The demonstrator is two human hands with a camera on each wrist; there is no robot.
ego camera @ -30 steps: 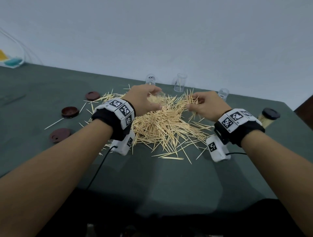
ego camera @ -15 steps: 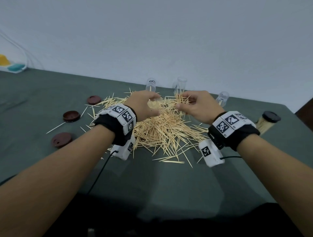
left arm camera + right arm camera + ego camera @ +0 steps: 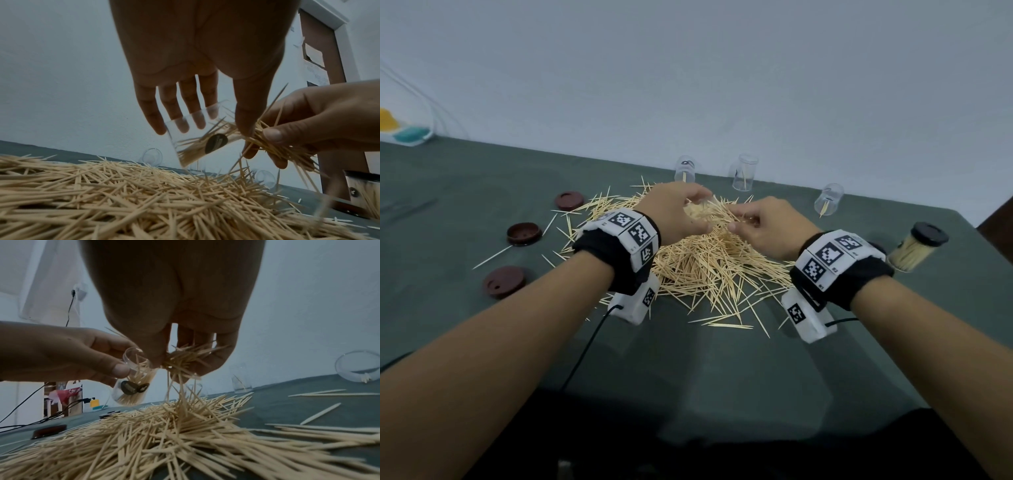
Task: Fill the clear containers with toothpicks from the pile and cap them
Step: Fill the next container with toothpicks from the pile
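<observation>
A big pile of toothpicks (image 3: pixel 702 267) covers the middle of the green table (image 3: pixel 688 370). My left hand (image 3: pixel 681 212) grips a clear container (image 3: pixel 197 134), tilted, with toothpicks partly filling it. My right hand (image 3: pixel 760 222) pinches a bundle of toothpicks (image 3: pixel 185 360) at the container's mouth (image 3: pixel 133 356), and a few of them drop toward the pile (image 3: pixel 164 434). Three near-empty clear containers (image 3: pixel 744 171) stand or lie at the table's far edge.
Three dark red caps (image 3: pixel 524 233) lie left of the pile. A filled, capped container (image 3: pixel 916 251) lies at the right near the table edge. Stray toothpicks are scattered around the pile. A wall runs behind the table; cables lie at far left.
My right hand moved left with its bundle of toothpicks and now meets the container in my left hand. Both hands rose slightly above the pile.
</observation>
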